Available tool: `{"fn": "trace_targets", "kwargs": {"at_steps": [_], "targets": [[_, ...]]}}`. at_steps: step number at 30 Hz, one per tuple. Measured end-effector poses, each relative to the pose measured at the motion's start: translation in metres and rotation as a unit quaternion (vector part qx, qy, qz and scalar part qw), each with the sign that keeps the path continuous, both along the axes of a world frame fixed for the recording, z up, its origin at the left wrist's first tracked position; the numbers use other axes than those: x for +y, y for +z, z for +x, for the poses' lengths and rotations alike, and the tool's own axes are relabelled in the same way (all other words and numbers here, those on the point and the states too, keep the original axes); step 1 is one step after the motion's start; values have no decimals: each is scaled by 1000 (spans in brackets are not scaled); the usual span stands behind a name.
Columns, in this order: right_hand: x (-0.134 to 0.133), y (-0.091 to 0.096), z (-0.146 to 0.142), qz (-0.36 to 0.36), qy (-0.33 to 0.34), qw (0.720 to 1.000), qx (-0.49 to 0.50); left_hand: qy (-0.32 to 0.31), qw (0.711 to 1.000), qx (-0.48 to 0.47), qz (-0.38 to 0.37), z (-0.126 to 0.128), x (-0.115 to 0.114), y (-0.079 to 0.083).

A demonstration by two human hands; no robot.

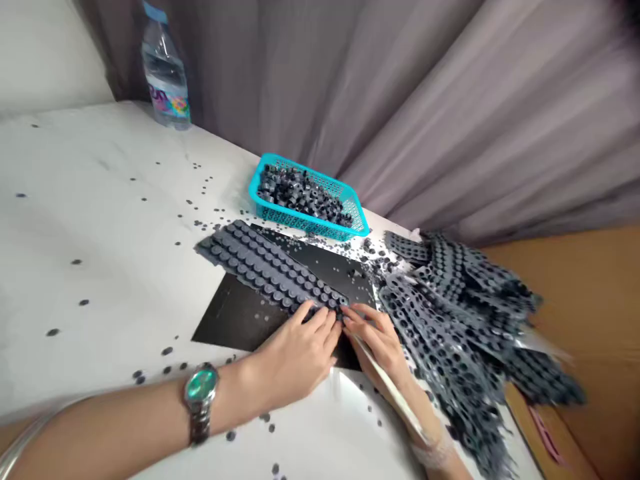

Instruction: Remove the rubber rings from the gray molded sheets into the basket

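A dark grey rubber sheet with rows of round knobs (pixel 270 263) lies slantwise over a black board (pixel 225 313). My left hand (pixel 305 347) is closed at the sheet's near right end, fingers bent together against its edge. Right beside it, my right hand (pixel 377 340) is closed around a long, thin, whitish stick-like tool (pixel 393 390) that runs back along the forearm. The tool's tip and the fingertips meet at the sheet's corner, where the fingers hide the details.
A turquoise basket (pixel 310 222) full of small black rubber pieces stands behind the board. At the right is a heap of perforated rubber sheets (pixel 450 327). Small black discs are scattered over the white table (pixel 100 247). A water bottle (pixel 167 80) stands by the grey curtain (pixel 400 100).
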State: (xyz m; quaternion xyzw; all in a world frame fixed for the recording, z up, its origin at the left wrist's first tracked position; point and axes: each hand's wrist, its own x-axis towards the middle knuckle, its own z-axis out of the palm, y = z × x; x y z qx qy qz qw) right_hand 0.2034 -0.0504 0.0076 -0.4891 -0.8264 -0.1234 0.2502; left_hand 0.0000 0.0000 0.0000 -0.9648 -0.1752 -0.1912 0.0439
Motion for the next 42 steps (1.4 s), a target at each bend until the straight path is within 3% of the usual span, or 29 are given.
{"fn": "trace_targets", "kwargs": {"at_steps": [7,10,13,15,18,21,27,35,42], "targets": [[2,-2,3,-10,17,1000,-20,-1,1000,-3,-10,-1,2,3],[1,-4,9,25,-92,994,58,-5,1000,-4,-14,-1,3,4],[3,-4,21,38,-237,965,108,-9,1000,-7,-12,-1,3,2],[4,-3,27,12,-266,959,99,-3,1000,-16,9,-2,2,0],[2,2,22,-1,-230,969,90,2,997,-34,74,-4,-2,-3],[-8,8,5,-20,-138,985,98,0,992,-46,119,-6,-10,-7],[-30,-4,-11,-16,2,999,47,1,993,-52,105,-7,-19,-13],[-28,-1,-17,-25,-47,998,28,15,994,-56,94,-5,-17,-9],[-21,1,-15,-8,3,1000,-6,12,995,-44,93,-5,-17,-6]]}}
